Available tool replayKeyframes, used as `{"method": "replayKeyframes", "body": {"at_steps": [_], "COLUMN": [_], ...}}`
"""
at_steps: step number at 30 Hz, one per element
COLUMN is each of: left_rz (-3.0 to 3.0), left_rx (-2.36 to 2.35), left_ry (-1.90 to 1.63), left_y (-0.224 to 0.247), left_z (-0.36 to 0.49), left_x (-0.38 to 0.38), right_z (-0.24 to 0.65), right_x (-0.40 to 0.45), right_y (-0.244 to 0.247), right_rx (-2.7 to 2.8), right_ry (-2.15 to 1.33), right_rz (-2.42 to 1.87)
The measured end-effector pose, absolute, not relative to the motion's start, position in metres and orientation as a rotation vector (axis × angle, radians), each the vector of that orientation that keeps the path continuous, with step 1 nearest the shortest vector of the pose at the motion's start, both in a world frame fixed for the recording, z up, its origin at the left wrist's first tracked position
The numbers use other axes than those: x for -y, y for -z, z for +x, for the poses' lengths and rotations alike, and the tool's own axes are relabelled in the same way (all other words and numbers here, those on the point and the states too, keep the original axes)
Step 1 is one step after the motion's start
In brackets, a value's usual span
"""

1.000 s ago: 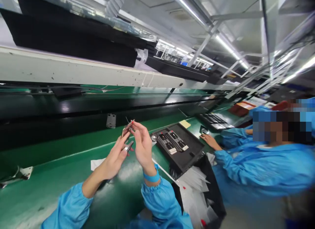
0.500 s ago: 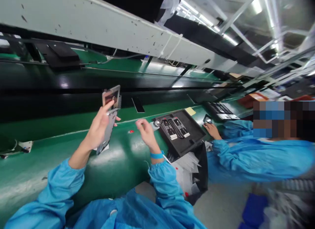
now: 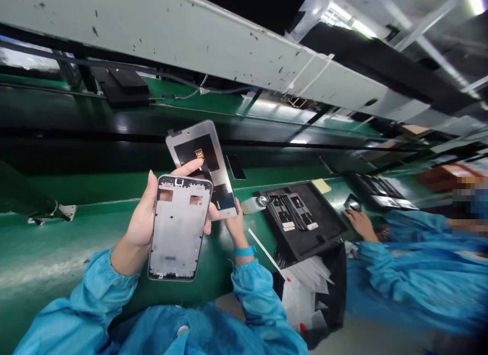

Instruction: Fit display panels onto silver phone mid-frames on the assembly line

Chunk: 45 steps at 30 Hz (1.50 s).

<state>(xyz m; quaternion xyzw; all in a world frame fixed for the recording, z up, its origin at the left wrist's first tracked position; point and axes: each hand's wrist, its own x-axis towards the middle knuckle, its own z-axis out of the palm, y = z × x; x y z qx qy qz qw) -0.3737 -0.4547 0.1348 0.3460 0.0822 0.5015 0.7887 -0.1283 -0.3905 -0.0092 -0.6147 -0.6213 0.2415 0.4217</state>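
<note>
My left hand (image 3: 142, 222) grips a silver-grey phone middle frame (image 3: 178, 230) by its left edge and holds it upright, facing me, above the green bench (image 3: 57, 253). Behind it stands a display panel (image 3: 198, 154), back side toward me, with a black patch and a small gold flex connector. My left thumb rests on that panel. My right hand (image 3: 235, 227) holds the panel's lower right corner from below. Both sleeves are blue, with a blue band on the right wrist.
A black tray (image 3: 324, 233) with phone parts lies to the right, next to a small tape roll (image 3: 254, 204) and a yellow note (image 3: 322, 185). A dark bag of white films (image 3: 305, 289) hangs at the bench edge. A co-worker's hand (image 3: 360, 224) touches a part further right. One dark part (image 3: 236, 167) lies on the belt.
The frame and panel, held stacked edge-on in my left hand, are now fanned apart and face me. My right hand came back from the bench and took the panel's lower corner.
</note>
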Motion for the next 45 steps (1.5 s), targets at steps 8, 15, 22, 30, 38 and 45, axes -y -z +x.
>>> {"method": "replayKeyframes", "body": {"at_steps": [8,15,22,30,38,45], "left_rz": [0.765,0.741,0.665,0.59,0.598,0.631], "left_rx": [-0.137,-0.119,-0.018,0.013,0.044,0.025], "left_ry": [-1.034,-1.056,-1.204,-1.187,-1.191,-1.205], "left_y": [-0.137,-0.138,-0.145,-0.15,-0.149,-0.148], "left_z": [-0.373,-0.372,-0.375,-0.375,-0.376,-0.378], "left_x": [0.467,0.475,0.487,0.493,0.493,0.492], "right_z": [-0.169,-0.174,-0.147,-0.123,-0.109,-0.1], "right_x": [0.445,0.456,0.475,0.478,0.475,0.479], "right_y": [-0.12,-0.109,-0.099,-0.077,-0.069,-0.077], "right_rx": [1.391,1.21,1.242,1.222,1.311,1.476], "right_ry": [-1.511,-1.574,-1.424,-1.284,-1.216,-1.001], "right_rz": [-0.789,-0.841,-0.81,-0.791,-0.869,-0.876]}}
